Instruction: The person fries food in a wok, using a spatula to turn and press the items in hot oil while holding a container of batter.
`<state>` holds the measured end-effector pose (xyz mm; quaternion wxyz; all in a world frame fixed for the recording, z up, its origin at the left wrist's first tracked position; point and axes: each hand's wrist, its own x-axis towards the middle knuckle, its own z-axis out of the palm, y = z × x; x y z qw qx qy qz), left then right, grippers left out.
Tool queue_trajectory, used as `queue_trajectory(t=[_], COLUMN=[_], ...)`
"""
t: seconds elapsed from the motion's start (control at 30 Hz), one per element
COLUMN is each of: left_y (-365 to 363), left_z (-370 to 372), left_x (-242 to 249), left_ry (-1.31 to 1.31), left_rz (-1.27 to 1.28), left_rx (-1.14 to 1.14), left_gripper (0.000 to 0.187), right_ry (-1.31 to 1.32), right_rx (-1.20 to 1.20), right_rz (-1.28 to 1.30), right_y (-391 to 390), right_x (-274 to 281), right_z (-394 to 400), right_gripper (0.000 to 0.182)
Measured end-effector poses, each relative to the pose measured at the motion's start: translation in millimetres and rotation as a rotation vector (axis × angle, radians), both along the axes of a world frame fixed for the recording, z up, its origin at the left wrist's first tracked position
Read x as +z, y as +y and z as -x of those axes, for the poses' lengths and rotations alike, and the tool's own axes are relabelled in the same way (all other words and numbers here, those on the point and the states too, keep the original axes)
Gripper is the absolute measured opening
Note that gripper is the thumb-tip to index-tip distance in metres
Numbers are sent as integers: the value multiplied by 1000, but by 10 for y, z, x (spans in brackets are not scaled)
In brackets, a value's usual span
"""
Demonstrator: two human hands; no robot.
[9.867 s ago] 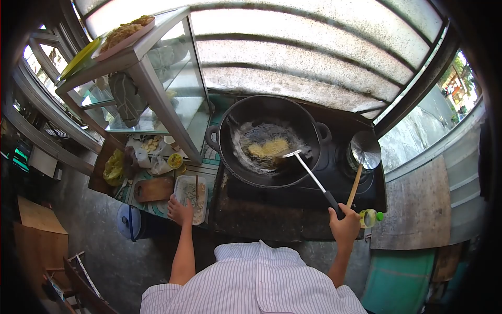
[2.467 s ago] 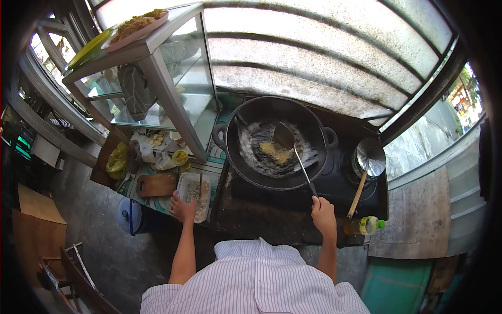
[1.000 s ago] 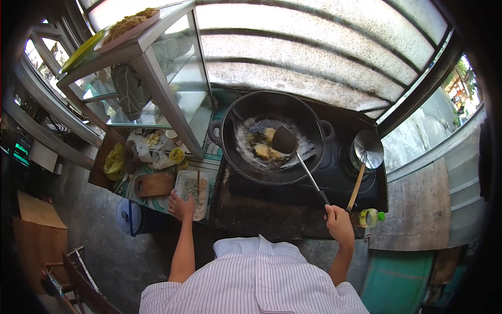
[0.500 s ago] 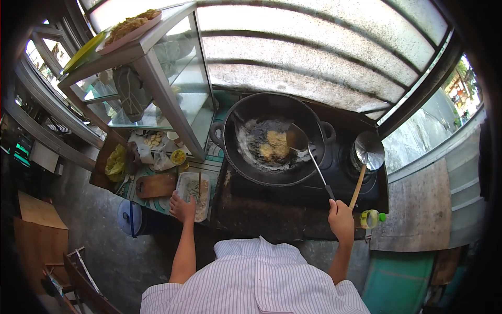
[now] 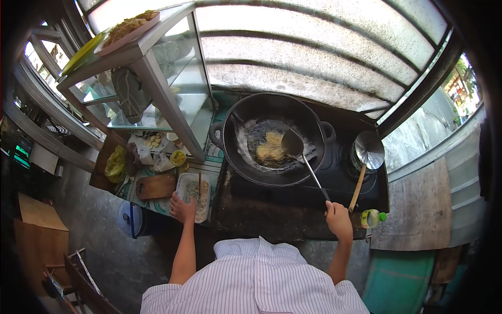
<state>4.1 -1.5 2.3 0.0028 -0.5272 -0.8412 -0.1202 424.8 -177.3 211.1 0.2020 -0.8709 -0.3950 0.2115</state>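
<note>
Now the right hand [image 5: 339, 221], closed round the ladle [image 5: 293, 143] handle at the stove's near edge, has drawn the bowl back left over the frying batter [image 5: 269, 149] in the wok [image 5: 272, 138] centre. Left hand [image 5: 181, 209] stays loosely curled on the tray [image 5: 192, 194] at the bench's near edge; the stirring looks ongoing, the fritter not yet lifted.
</note>
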Motion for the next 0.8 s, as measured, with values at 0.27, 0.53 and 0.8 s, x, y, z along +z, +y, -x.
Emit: queue_trajectory(t=[0.27, 0.53, 0.8], left_y=[-9, -1, 2], left_z=[7, 13, 9], left_x=[14, -23, -15], left_ry=[-13, 7, -7], left_rz=[-1, -15, 7], left_rx=[-7, -7, -2], left_gripper=[68, 68, 69], right_ry=[258, 48, 158], right_rx=[32, 78, 63], right_rz=[23, -9, 101], right_y=[102, 147, 266], right_x=[17, 16, 121], right_z=[41, -10, -195], right_gripper=[42, 41, 43])
